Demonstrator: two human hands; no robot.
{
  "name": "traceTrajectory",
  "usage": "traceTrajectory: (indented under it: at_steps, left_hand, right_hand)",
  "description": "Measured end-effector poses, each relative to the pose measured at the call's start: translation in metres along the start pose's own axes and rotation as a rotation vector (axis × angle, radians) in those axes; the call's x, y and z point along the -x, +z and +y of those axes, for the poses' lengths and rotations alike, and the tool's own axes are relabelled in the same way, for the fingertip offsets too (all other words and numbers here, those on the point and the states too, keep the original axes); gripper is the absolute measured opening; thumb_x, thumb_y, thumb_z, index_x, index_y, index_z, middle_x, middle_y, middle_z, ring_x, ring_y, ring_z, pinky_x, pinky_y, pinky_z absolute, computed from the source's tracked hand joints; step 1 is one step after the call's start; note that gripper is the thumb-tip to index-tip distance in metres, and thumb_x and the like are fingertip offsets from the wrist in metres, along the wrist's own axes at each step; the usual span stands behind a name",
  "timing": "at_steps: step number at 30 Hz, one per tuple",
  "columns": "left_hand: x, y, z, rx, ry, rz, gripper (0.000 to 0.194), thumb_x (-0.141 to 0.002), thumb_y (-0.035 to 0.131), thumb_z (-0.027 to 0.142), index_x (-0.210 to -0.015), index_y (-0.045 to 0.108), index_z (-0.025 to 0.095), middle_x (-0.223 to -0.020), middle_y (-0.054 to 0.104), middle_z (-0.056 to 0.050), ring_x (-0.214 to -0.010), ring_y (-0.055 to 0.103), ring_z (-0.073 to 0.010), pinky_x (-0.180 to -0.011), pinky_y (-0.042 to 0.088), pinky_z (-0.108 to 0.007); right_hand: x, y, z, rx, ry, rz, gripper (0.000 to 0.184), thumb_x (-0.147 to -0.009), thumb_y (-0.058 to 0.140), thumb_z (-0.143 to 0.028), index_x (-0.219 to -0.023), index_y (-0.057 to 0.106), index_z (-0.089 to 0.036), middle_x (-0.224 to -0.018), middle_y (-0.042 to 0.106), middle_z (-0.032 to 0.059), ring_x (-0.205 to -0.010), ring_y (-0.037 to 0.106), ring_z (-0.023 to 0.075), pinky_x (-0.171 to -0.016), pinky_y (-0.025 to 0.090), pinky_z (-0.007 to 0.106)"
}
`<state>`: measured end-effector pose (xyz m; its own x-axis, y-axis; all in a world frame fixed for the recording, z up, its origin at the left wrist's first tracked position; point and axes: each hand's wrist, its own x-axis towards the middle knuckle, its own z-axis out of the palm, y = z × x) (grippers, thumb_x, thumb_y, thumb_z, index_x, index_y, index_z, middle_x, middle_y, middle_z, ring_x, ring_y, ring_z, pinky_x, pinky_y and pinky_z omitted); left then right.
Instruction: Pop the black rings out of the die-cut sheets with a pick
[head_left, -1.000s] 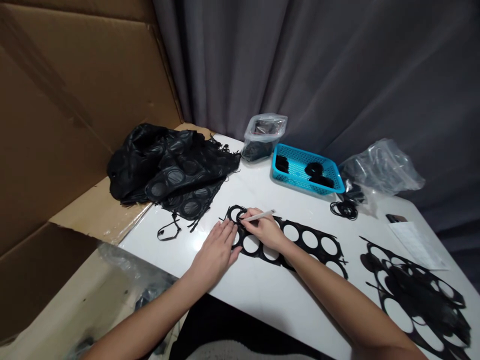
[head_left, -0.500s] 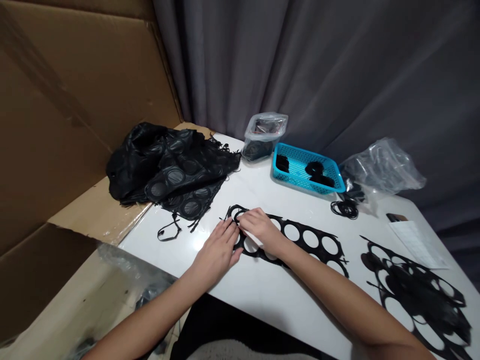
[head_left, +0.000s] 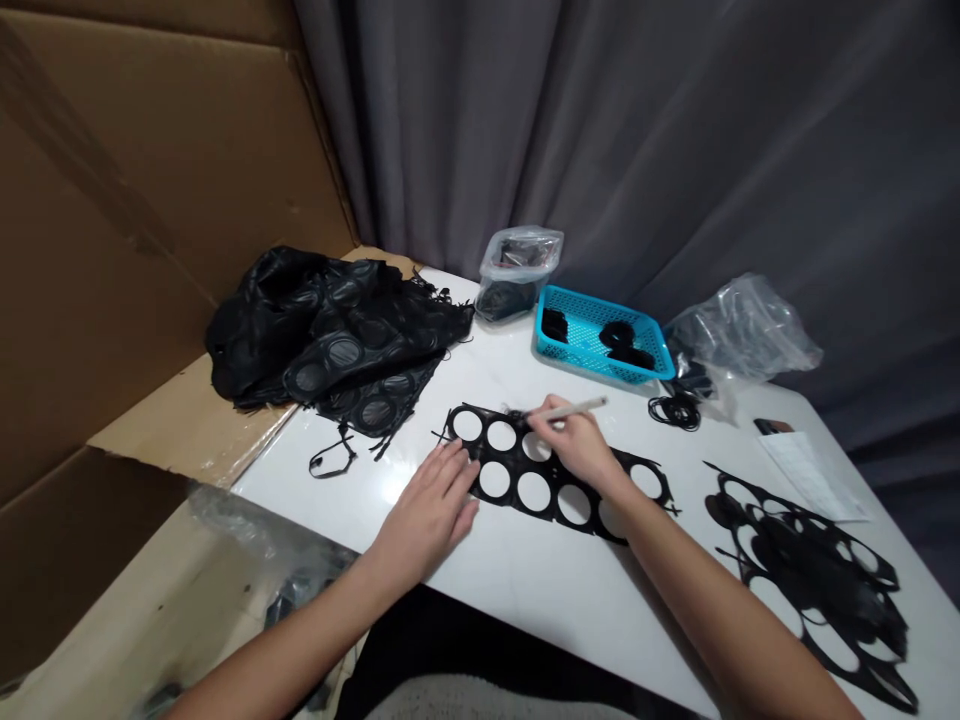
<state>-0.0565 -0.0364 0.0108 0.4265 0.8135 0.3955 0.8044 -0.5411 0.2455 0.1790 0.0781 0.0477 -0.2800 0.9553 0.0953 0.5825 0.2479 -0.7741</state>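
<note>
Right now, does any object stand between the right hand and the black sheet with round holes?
No visible obstacle. The right hand is over the black sheet, holding a pale pen-like tool, with a small blurred black piece near its tip. The left hand rests on the sheet's left end.

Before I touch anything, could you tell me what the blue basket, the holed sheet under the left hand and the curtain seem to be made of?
Blue basket: probably plastic, slightly glossy, with moulded-looking lattice walls. Holed sheet: perhaps rubber or soft plastic, dull black, thin, with stray edge strips. Curtain: likely cloth, matte, hanging in soft folds.
</note>
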Motion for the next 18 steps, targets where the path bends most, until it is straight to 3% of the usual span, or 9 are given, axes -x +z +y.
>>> traceTrajectory:
  at_steps: [3, 6, 18]
  left_hand:
    - [0.011, -0.001, 0.014, 0.012, 0.060, -0.054, 0.035, -0.099, 0.050, 0.025, -0.131, 0.057, 0.011, -0.135, 0.059, -0.017, -0.134, 0.050, -0.0290, -0.116, 0.039, -0.047]
    - [0.019, 0.001, 0.022, -0.013, 0.058, -0.103, 0.039, -0.099, 0.052, 0.026, -0.134, 0.055, 0.010, -0.140, 0.055, -0.019, -0.135, 0.049, -0.0305, -0.114, 0.042, -0.048]
    - [0.023, 0.001, 0.025, -0.021, 0.061, -0.107, 0.039, -0.095, 0.056, 0.020, -0.132, 0.055, 0.010, -0.143, 0.052, -0.022, -0.136, 0.048, -0.0317, -0.113, 0.043, -0.049]
  right_hand:
    - [0.043, 0.018, -0.015, -0.109, -0.021, -0.167, 0.016, -0.090, 0.056, -0.029, -0.075, 0.055, -0.022, -0.085, 0.069, 0.0005, -0.079, 0.062, 0.0187, -0.074, 0.045, 0.029]
    - [0.068, 0.032, -0.020, -0.147, -0.026, -0.202, 0.016, -0.091, 0.055, -0.026, -0.075, 0.055, -0.022, -0.086, 0.068, 0.0004, -0.083, 0.062, 0.0185, -0.077, 0.046, 0.029]
    - [0.075, 0.043, -0.015, -0.147, -0.095, -0.181, 0.015, -0.093, 0.057, -0.023, -0.078, 0.057, -0.022, -0.090, 0.065, 0.0015, -0.092, 0.060, 0.0197, -0.084, 0.045, 0.033]
